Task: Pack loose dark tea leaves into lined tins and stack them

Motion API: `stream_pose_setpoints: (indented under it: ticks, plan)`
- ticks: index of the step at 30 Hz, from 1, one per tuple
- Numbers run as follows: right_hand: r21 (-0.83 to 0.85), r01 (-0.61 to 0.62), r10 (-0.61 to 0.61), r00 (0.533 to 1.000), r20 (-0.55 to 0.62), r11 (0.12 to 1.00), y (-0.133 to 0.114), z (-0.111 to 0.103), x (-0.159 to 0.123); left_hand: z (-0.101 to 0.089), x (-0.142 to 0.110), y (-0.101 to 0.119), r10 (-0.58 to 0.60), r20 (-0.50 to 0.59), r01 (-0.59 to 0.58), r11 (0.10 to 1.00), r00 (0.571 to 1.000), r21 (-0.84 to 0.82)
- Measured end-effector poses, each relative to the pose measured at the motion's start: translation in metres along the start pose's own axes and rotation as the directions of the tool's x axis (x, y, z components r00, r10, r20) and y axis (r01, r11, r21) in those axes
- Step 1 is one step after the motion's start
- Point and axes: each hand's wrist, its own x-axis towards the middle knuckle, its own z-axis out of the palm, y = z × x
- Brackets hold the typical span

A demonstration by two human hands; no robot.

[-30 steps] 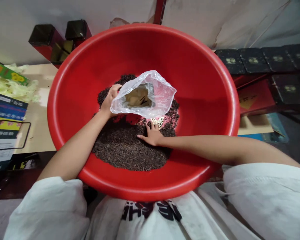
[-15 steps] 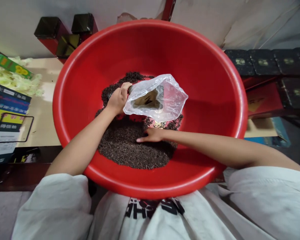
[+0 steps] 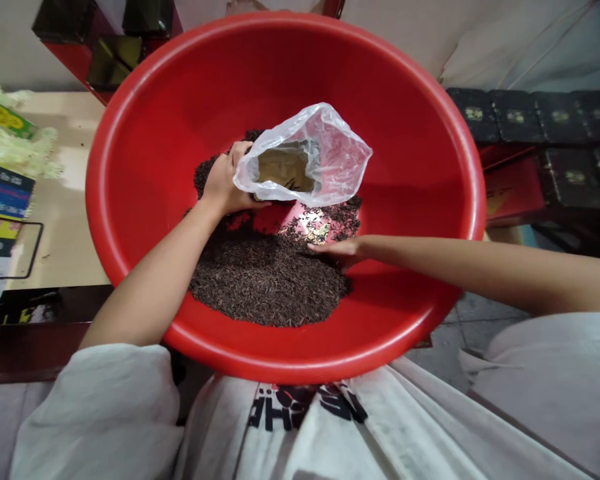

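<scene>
A wide red plastic basin [image 3: 410,160] holds a heap of dark, loose dried tea leaves [image 3: 270,280]. My left hand [image 3: 225,179] is closed around the left side of a tin [image 3: 283,170] with a gold-coloured inside, held over the leaves with its mouth facing me. From that mouth flares a clear plastic liner bag [image 3: 343,157]; a few dark bits show inside the tin. Lower right, my right hand [image 3: 343,251] rests at the edge of the heap, thumb stretched out and the other fingers partly hidden in the leaves. A shiny patterned patch [image 3: 314,225] shows among the leaves.
Dark-lidded tins [image 3: 147,17] stand behind the basin at upper left, and several more black-lidded tins [image 3: 517,117] are lined up at right. On the left, a pale tabletop [image 3: 73,200] carries cream flowers [image 3: 35,157] and a printed box [image 3: 3,207].
My right hand has moved right across the heap to its edge. The tin and bag have tilted a little, showing more of the inside. The whole view has shifted slightly.
</scene>
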Motion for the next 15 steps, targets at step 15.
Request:
stream_pose_setpoints:
  ticks: [15]
  plan:
    - [0.351,-0.255,0.1,0.909,0.404,0.901,0.0,0.087,0.039,-0.001,0.002,0.008,-0.021,0.04,0.02,0.999,0.999,0.026]
